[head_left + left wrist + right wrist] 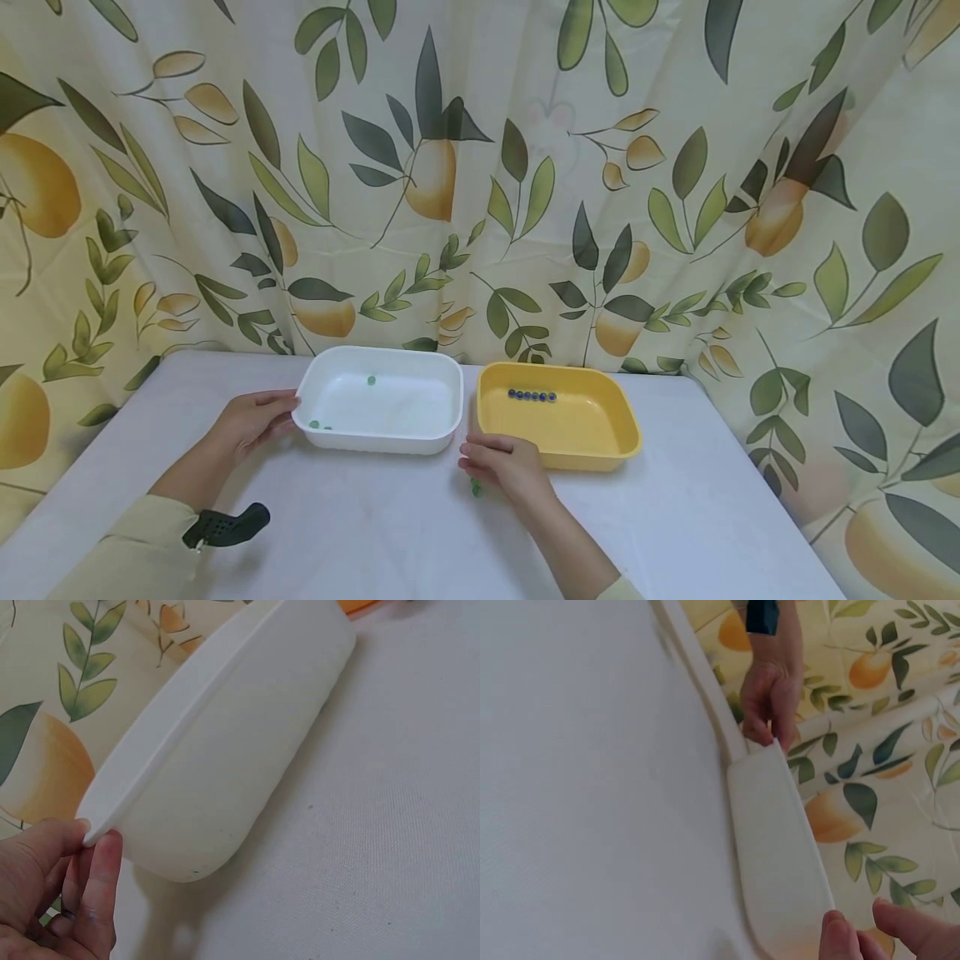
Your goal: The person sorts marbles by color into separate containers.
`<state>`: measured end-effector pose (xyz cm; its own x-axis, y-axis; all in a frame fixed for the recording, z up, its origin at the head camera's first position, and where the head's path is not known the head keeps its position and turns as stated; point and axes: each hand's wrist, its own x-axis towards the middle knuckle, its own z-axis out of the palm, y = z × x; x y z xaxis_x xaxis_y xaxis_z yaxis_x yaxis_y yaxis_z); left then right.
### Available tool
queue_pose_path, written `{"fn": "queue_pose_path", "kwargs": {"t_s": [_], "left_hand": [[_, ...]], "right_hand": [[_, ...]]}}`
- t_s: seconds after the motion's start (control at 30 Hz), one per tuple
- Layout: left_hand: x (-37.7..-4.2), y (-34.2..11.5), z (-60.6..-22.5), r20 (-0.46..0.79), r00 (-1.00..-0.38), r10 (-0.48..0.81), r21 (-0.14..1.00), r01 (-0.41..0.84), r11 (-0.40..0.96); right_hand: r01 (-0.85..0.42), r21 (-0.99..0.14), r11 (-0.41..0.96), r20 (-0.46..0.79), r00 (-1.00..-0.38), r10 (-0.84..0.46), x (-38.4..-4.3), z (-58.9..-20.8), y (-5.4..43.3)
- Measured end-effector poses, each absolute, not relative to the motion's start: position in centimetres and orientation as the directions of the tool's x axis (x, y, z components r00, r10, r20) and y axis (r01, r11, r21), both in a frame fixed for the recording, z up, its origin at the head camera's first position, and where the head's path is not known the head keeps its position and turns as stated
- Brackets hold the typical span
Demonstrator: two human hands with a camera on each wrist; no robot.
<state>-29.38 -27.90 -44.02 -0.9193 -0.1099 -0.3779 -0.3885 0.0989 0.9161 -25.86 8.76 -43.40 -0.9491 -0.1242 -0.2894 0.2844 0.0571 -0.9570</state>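
My left hand pinches the left rim of a white basin, thumb above and fingers below, as the left wrist view confirms for this hand. Inside the basin are a few small green marbles, one near the back and others at the front left corner. My right hand hovers between the basins, fingertips close to the white basin's right front corner. Its thumb stands apart from the fingers in the right wrist view. On the table beside its fingers lie green marbles.
A yellow basin stands right of the white one, with several dark blue marbles in a row at its back. A white cloth covers the table. Behind hangs a fruit-patterned curtain. A black band circles the left wrist.
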Motion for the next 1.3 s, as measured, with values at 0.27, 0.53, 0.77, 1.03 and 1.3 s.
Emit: {"fn": "queue_pose_path", "kwargs": {"t_s": [0.27, 0.53, 0.77, 1.03, 1.3], "left_hand": [[-29.4, -27.9, -44.1, -0.368, -0.923, -0.109, 0.921, -0.378, 0.097], [-29.4, -28.0, -44.5, -0.372, -0.921, -0.111, 0.917, -0.384, 0.112], [-29.4, -28.1, -44.4, -0.365, -0.925, -0.106, 0.921, -0.375, 0.107], [-29.3, -28.0, -44.5, -0.368, -0.922, -0.117, 0.917, -0.381, 0.118], [-29.2, -28.0, -44.2, -0.365, -0.924, -0.111, 0.919, -0.377, 0.117]], "right_hand": [[0.220, -0.962, 0.163, -0.232, -0.971, -0.058, -24.4, -45.0, 10.8], [0.140, -0.968, 0.210, -0.154, -0.987, -0.054, -23.5, -46.9, 11.3], [0.149, -0.968, 0.202, -0.160, -0.986, -0.041, -23.1, -48.0, 11.2], [0.130, -0.949, 0.286, -0.128, -0.991, 0.026, -23.2, -48.7, 10.7], [0.085, -0.903, 0.421, -0.047, -0.994, 0.100, -23.2, -49.0, 10.0]]}}
